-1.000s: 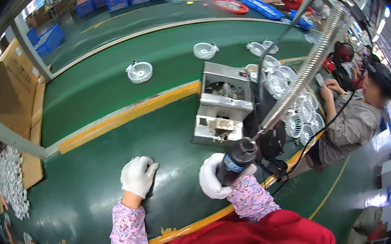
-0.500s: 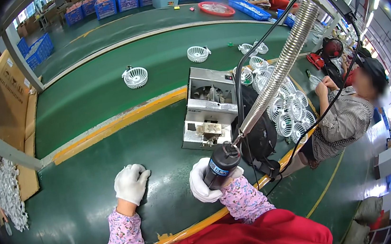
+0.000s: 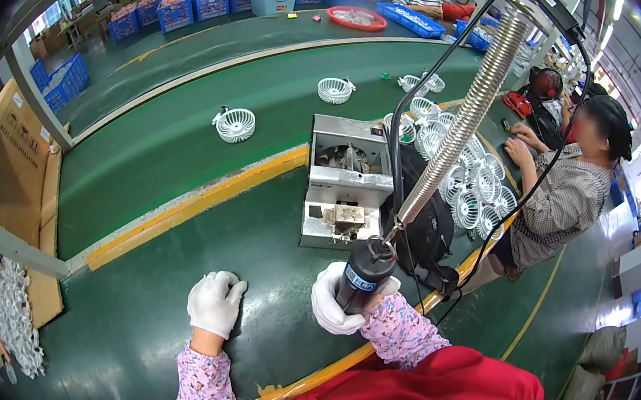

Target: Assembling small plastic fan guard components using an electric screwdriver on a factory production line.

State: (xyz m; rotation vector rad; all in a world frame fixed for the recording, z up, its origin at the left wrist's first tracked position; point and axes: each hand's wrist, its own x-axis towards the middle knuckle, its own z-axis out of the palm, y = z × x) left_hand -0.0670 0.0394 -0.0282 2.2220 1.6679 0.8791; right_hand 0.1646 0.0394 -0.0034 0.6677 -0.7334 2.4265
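My right hand (image 3: 331, 302), in a white glove, is wrapped round a black electric screwdriver (image 3: 365, 273) that hangs from a metal coil spring (image 3: 457, 123). The screwdriver's lower end is hidden. My left hand (image 3: 217, 304), also gloved, rests on the green worktable (image 3: 137, 313) with its fingers loosely bent and the thumb apart. Nothing shows in it. Just beyond the screwdriver stands a silver metal box-shaped machine (image 3: 345, 178), its top partly uncovered and small screw-like bits inside.
Round white fan-like plastic parts (image 3: 235, 125) lie on the green conveyor belt (image 3: 143, 148). Several more are heaped right of a black bag (image 3: 426, 228). A co-worker (image 3: 561, 182) sits at the right. Cardboard (image 3: 12, 162) and a heap of pale pieces (image 3: 14, 318) are at the left.
The white fan-like parts on the belt have shifted to the right. The co-worker's hands have moved apart. My two hands and the screwdriver have hardly moved.
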